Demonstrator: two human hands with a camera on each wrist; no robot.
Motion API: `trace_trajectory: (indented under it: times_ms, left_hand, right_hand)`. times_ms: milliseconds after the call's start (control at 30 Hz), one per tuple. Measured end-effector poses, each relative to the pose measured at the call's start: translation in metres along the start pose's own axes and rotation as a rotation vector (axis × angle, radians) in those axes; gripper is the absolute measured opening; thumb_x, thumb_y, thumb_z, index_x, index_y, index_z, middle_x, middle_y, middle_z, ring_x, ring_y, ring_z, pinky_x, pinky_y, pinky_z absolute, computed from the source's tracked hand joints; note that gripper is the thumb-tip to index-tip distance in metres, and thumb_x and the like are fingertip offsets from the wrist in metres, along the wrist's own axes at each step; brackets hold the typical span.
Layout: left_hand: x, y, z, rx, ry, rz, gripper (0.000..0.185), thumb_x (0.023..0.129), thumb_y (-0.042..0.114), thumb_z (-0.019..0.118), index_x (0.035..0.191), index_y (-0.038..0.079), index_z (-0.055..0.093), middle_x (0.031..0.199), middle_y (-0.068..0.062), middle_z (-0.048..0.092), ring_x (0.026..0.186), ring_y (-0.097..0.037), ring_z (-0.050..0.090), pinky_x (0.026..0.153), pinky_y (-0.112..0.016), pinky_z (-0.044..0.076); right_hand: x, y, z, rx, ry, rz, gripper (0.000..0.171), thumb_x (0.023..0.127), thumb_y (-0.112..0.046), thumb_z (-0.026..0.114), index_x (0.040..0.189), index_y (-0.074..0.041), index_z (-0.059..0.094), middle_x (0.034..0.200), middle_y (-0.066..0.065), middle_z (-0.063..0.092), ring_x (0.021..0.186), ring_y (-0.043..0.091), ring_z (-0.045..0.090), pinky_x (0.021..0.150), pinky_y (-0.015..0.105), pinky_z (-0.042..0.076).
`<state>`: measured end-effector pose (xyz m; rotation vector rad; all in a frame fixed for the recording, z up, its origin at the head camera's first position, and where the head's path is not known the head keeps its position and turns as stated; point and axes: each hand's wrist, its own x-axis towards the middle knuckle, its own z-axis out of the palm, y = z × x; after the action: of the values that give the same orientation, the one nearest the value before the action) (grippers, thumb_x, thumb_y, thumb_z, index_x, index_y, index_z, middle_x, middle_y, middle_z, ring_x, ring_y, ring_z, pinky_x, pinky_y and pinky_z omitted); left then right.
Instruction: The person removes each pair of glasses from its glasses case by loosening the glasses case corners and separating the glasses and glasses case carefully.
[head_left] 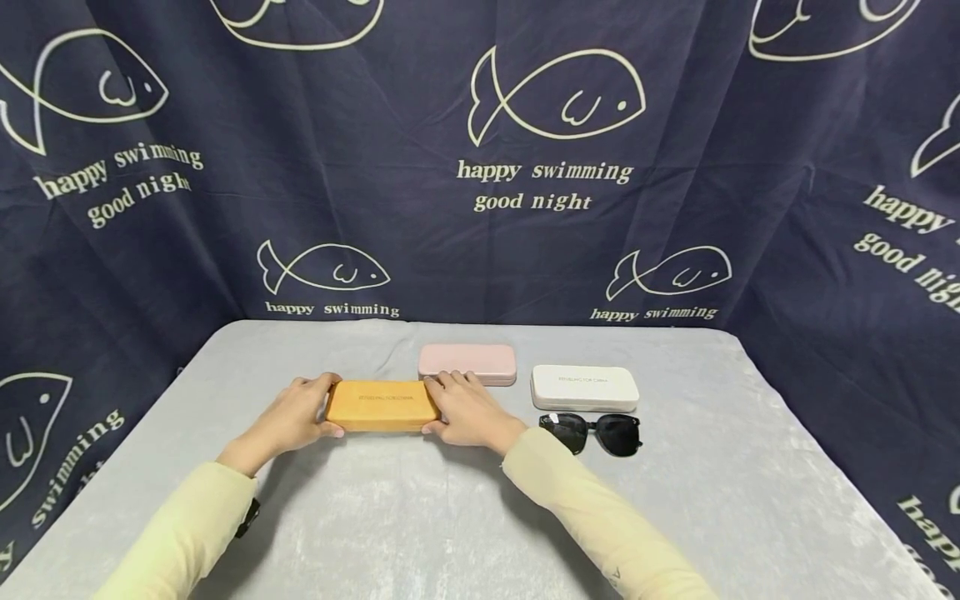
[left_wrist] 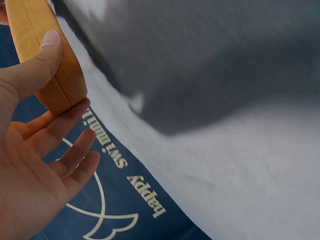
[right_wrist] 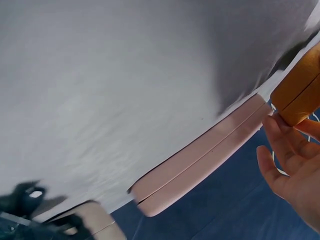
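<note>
Item in hand: flat, oblong orange-tan glasses case with rounded corners [head_left: 382, 405], closed, lying lengthwise across the grey velvety cloth-covered surface [head_left: 420, 517], seam line showing along its side in the wrist views.
Left hand [head_left: 294, 417]: grasps the case's left end; thumb pressed on the near side, fingers curved round the far edge.
Right hand [head_left: 468, 411]: grasps the right end, fingers laid over the top corner, thumb at the near side.
Why held so: one hand at each short end looks like a steadying grip that keeps the case level and square on the surface, judging by the mirrored hold.
Case relative to hands: directly between them, touching both, resting on the surface.
Pale pink oblong case [head_left: 467, 363]: closed, just behind the right hand.
White oblong case [head_left: 585, 387]: closed, to the right, apart from the hands.
Black-framed dark-lensed sunglasses [head_left: 592, 432]: just in front of the white case.
Backdrop: navy curtain printed with fish outlines [head_left: 555, 100].
</note>
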<state>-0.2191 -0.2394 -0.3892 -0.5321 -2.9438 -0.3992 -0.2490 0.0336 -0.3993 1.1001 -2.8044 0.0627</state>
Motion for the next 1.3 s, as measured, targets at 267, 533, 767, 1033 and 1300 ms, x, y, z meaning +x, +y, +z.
trace_trajectory:
  times_ms: [267,533,767,1033,1300]
  left_hand:
    - [0.001,-0.019,-0.01,0.005,-0.01,-0.016,0.07,0.066,0.025,0.08,0.121,-0.001,0.046,0.114,-0.025,0.059,0.099,-0.044,0.051,0.079,-0.056,0.041]
    - [-0.001,-0.037,-0.016,0.018,0.002,-0.035,0.068,0.068,0.022,0.08,0.121,-0.002,0.044,0.116,-0.026,0.058,0.095,-0.044,0.052,0.077,-0.054,0.042]
    - [0.0,-0.049,-0.017,0.018,0.006,-0.054,0.069,0.069,0.022,0.079,0.121,-0.004,0.043,0.114,-0.027,0.057,0.096,-0.047,0.051,0.076,-0.056,0.042]
    - [0.001,-0.061,-0.018,0.016,-0.004,-0.094,0.069,0.07,0.021,0.078,0.122,-0.006,0.042,0.112,-0.029,0.057,0.098,-0.05,0.049,0.078,-0.058,0.04]
    - [-0.002,-0.067,-0.015,0.02,-0.037,-0.126,0.07,0.07,0.02,0.078,0.123,-0.006,0.04,0.114,-0.031,0.055,0.098,-0.051,0.048,0.079,-0.06,0.039]
  right_hand:
    - [0.022,-0.012,0.001,0.002,-0.006,0.012,0.068,0.085,-0.048,0.057,0.135,-0.006,0.04,0.123,0.007,0.051,0.107,0.02,0.049,0.094,0.04,0.039]
    - [0.045,-0.026,0.005,0.028,-0.04,0.053,0.069,0.086,-0.046,0.055,0.139,-0.008,0.035,0.13,0.007,0.047,0.113,0.021,0.047,0.1,0.043,0.036]
    - [0.06,-0.036,0.007,0.016,-0.035,0.088,0.07,0.086,-0.046,0.056,0.141,-0.009,0.032,0.131,0.007,0.046,0.115,0.02,0.046,0.097,0.039,0.038]
    - [0.074,-0.045,0.013,-0.012,-0.048,0.116,0.073,0.085,-0.047,0.055,0.142,-0.009,0.029,0.132,0.006,0.044,0.115,0.02,0.047,0.094,0.036,0.039]
    - [0.082,-0.056,0.023,-0.028,-0.085,0.15,0.074,0.086,-0.048,0.054,0.144,-0.011,0.026,0.136,0.004,0.041,0.121,0.021,0.043,0.1,0.039,0.036]
